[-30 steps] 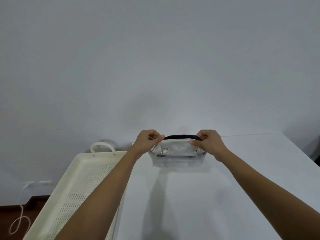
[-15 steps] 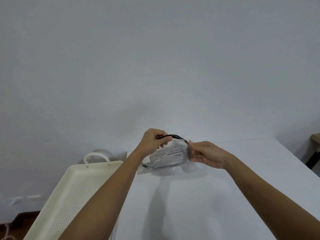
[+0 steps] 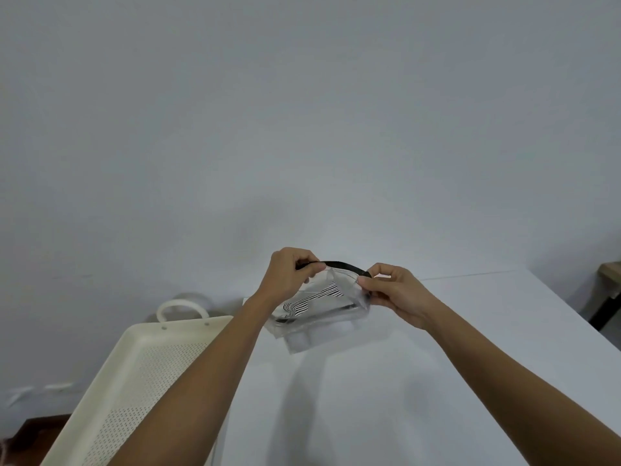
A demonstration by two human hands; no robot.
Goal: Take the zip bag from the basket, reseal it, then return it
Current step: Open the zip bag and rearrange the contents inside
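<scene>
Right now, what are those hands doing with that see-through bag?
A person holds a clear zip bag up over a white table. The left hand pinches one end of its black top strip, and the right hand pinches the other. The cream basket waits on the left, with no bag in it.

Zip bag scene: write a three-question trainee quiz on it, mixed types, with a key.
1. True or false: the zip bag lies inside the basket.
2. Which hand pinches the right end of the bag's black strip? A) left hand B) right hand C) neither
3. Fill in: the basket stands to the ____ of the table.

Key
1. False: both hands hold it up over the table, outside the basket.
2. B: the right hand pinches that end; the left hand pinches the other.
3. Left.
</scene>
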